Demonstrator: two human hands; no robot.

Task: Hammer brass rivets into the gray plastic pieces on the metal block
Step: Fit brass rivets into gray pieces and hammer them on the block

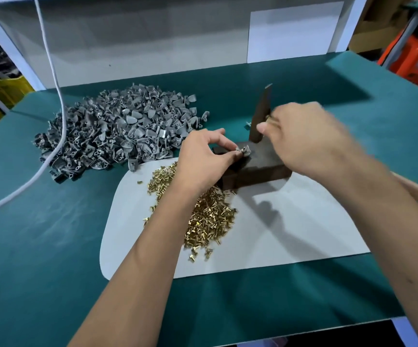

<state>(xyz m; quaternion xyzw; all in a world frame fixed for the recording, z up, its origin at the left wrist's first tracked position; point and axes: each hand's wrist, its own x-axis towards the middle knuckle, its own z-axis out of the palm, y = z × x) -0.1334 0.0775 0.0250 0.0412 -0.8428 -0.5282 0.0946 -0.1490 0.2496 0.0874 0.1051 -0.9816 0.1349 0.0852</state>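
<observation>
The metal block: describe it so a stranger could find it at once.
On the green table lies a pale gray mat. At its far edge sits the metal block, dark, rectangular, between both hands, unlike the loose brass rivets heaped beside it.

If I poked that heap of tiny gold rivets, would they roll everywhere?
Probably they'd scatter: the small brass rivets lie loose, with strays already at the edges. They look short and headed, so likely curl round rather than roll far. The smooth white sheet may let them slide.
</observation>
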